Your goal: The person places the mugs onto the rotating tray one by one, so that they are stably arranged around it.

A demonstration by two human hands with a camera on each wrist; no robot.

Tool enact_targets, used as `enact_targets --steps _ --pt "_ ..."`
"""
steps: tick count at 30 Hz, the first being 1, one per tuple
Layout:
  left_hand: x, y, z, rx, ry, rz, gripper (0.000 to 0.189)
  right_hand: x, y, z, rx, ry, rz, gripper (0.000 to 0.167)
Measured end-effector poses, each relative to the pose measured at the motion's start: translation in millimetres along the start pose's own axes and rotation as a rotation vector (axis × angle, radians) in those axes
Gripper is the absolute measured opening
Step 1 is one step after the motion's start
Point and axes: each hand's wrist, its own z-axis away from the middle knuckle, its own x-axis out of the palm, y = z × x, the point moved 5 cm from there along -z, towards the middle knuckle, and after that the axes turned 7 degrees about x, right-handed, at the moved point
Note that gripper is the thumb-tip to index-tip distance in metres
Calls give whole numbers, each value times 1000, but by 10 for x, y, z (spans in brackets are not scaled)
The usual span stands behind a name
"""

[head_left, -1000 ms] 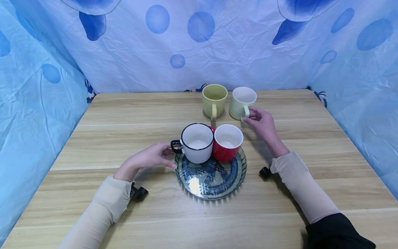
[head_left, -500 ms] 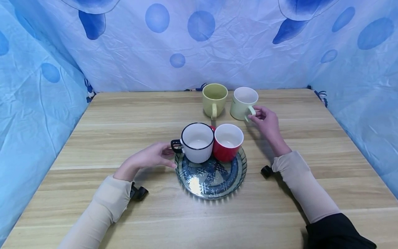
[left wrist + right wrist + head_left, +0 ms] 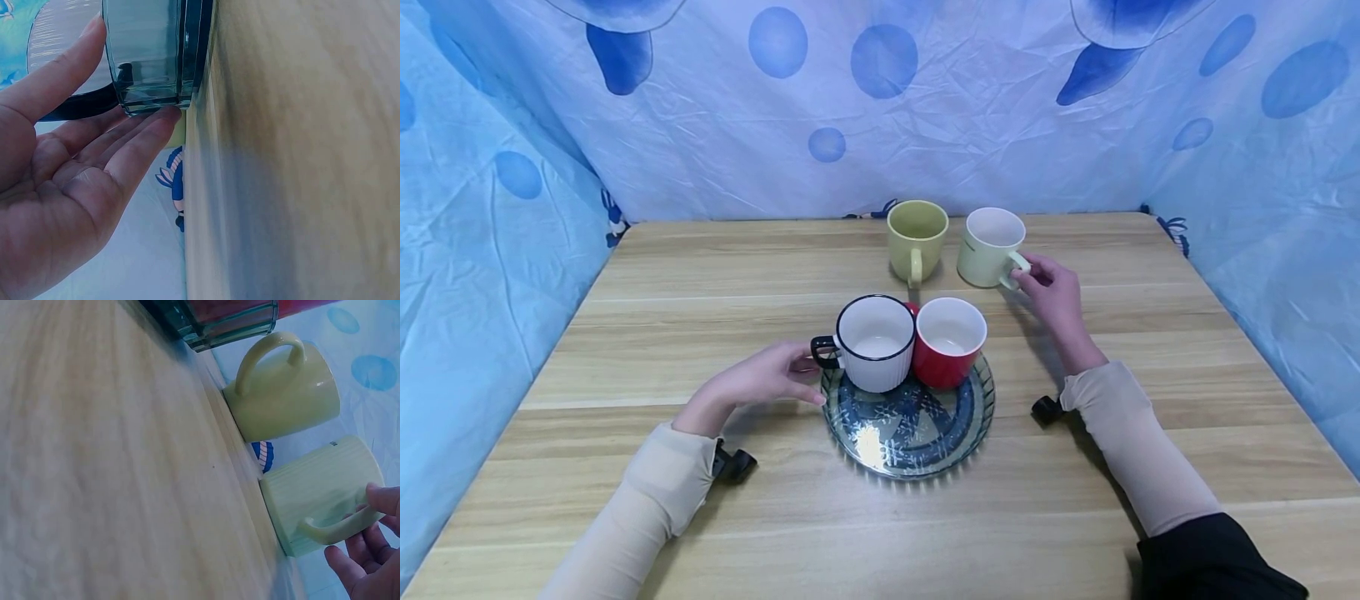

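Note:
At the back of the table, my right hand point(image 3: 1055, 292) pinches the handle of a pale green mug point(image 3: 987, 254). In the right wrist view, the thumb lies on top of that handle point(image 3: 334, 530) with fingers behind it. My left hand point(image 3: 767, 377) touches the side of a round glass tray point(image 3: 917, 454), its fingers spread and fairly straight. The left wrist view has the thumb and fingertips against the tray's glass wall point(image 3: 147, 56). On the tray, a white mug with a black rim point(image 3: 876, 367) stands close beside a red mug point(image 3: 946, 364).
An olive-green mug point(image 3: 917, 237) stands upright just left of the pale green one, handle facing forward. Blue patterned cloth point(image 3: 700, 142) hangs behind and along both sides of the wooden table point(image 3: 1150, 317).
The pale green mug has shifted slightly right, its handle turning to the right with my right hand. My left hand, the tray and the other mugs stay where they were.

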Motion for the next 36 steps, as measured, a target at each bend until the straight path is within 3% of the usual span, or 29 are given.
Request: enact_targets --steps 17,26,36 --pt "3 21 13 -16 -7 -20 63 25 116 -31 48 10 -202 42" --pt "1 4 1 2 -7 -23 61 30 172 -58 94 -6 -432 39" --pt "5 -10 -16 0 -11 -16 64 -10 145 -19 31 47 -477 25"
